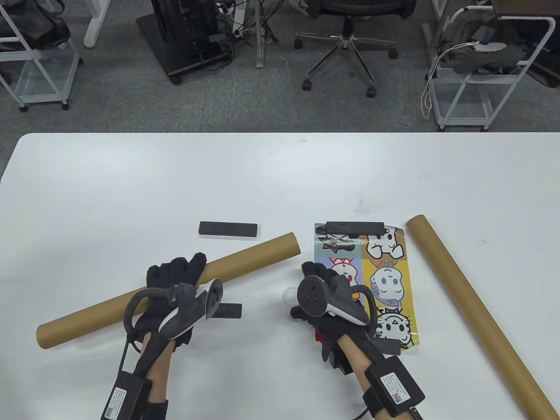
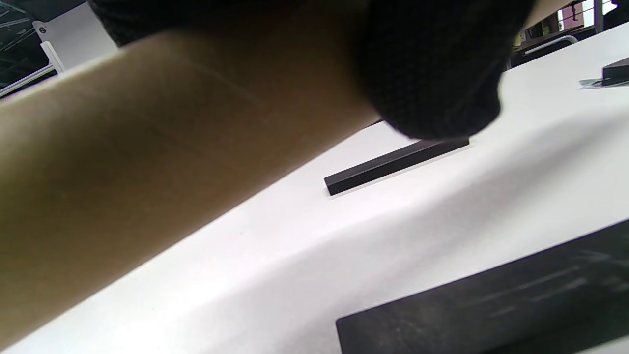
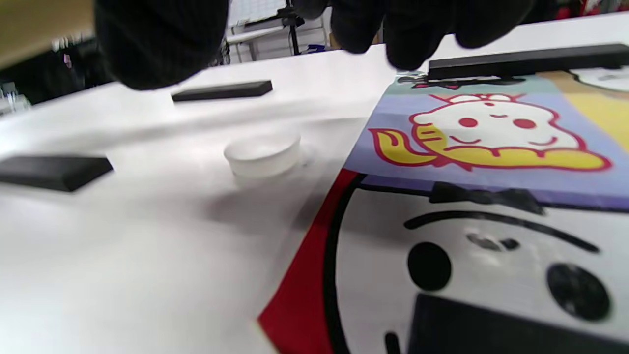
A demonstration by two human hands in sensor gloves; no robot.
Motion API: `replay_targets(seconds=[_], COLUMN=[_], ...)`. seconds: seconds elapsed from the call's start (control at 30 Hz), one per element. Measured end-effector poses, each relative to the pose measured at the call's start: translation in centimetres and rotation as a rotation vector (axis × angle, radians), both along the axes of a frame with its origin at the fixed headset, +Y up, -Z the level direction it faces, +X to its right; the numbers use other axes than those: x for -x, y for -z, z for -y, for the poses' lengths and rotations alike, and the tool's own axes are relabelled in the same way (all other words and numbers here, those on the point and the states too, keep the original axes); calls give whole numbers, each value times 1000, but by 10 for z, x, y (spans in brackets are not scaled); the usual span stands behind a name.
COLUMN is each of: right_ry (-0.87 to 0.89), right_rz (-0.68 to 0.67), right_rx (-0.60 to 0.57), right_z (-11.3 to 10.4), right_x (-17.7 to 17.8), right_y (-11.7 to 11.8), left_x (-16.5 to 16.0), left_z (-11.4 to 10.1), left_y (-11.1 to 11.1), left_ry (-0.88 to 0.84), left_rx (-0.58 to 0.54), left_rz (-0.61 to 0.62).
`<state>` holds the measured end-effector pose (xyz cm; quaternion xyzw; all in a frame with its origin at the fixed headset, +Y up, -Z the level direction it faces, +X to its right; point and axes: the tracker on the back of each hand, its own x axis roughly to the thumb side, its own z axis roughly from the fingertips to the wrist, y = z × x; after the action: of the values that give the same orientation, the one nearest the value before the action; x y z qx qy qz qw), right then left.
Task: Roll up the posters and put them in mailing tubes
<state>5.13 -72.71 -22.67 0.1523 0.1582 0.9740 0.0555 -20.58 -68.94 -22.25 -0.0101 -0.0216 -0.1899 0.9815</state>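
Note:
A brown mailing tube (image 1: 245, 262) lies slanted across the left half of the table. My left hand (image 1: 183, 275) grips it near the middle; in the left wrist view the tube (image 2: 147, 147) fills the frame under a gloved finger (image 2: 432, 73). A colourful cartoon poster (image 1: 387, 280) lies flat, with a black weight bar (image 1: 355, 227) on its far edge and another (image 1: 387, 345) on its near edge. My right hand (image 1: 313, 282) hovers empty at the poster's left edge, fingers (image 3: 408, 29) spread above a white tube cap (image 3: 263, 152), which also shows in the table view (image 1: 288, 295).
A second brown tube (image 1: 472, 306) lies diagonally on the right, running off the near edge. A loose black bar (image 1: 228, 229) lies beyond the held tube. Another (image 1: 229, 310) lies by my left hand. An office chair and carts stand beyond the table.

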Motion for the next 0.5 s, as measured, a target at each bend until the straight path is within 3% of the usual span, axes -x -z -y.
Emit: replay_targets(seconds=[0.23,0.5], right_ry=[-185,-302], right_rz=[-62,-82], right_rx=[7,-22], right_z=[17,29], right_x=[36,50], right_y=[9,12], left_x=[6,7], left_z=[0,0], left_y=[1,1], left_ry=[-15,-21], left_rx=[9,8], left_rz=[-20,-21])
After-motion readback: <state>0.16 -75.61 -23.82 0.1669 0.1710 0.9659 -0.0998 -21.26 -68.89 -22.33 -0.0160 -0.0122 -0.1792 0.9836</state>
